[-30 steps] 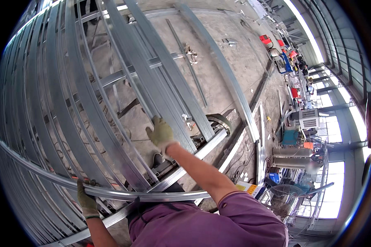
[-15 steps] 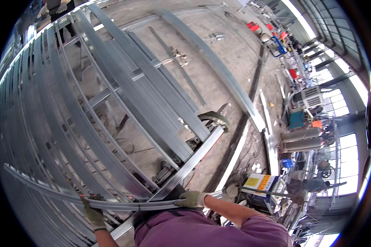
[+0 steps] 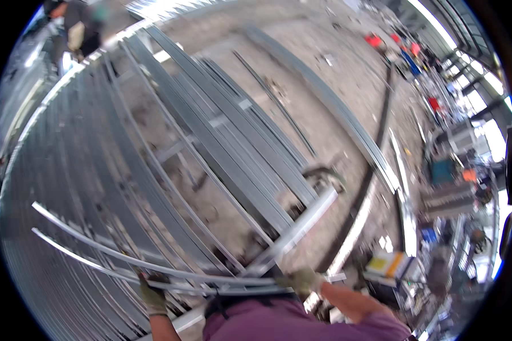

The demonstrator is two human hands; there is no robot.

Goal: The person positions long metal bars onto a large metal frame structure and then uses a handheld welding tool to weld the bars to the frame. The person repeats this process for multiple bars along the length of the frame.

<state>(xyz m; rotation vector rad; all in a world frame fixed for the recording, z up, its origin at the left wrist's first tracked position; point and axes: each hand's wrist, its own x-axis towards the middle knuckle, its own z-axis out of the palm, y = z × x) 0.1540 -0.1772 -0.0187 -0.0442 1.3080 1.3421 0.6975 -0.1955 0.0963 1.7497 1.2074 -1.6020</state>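
Two long, thin silver metal profiles (image 3: 108, 248) run across the front of my waist, and their left ends spread apart. My left hand (image 3: 153, 294), in a green-grey glove, grips them from below, fingers closed, thumb side partly hidden. At their right end my right hand (image 3: 301, 281), gloved the same way, is closed round the profiles; blur hides the exact grip. Beyond them lies a rack of long metal profiles (image 3: 233, 170), in parallel rows on a frame with a silver crossbar (image 3: 301, 227) at its near end.
A long metal channel (image 3: 335, 108) and a thin bar (image 3: 276, 102) lie on the concrete floor. At right stand a yellow-and-white box (image 3: 388, 266) and cluttered equipment. A person (image 3: 82, 28) is at the far left, beyond the rack.
The left ends of the two held profiles have come apart, where they lay close together before. The view has swung, shifting the rack and floor rightward in the picture. Both hands keep hold.
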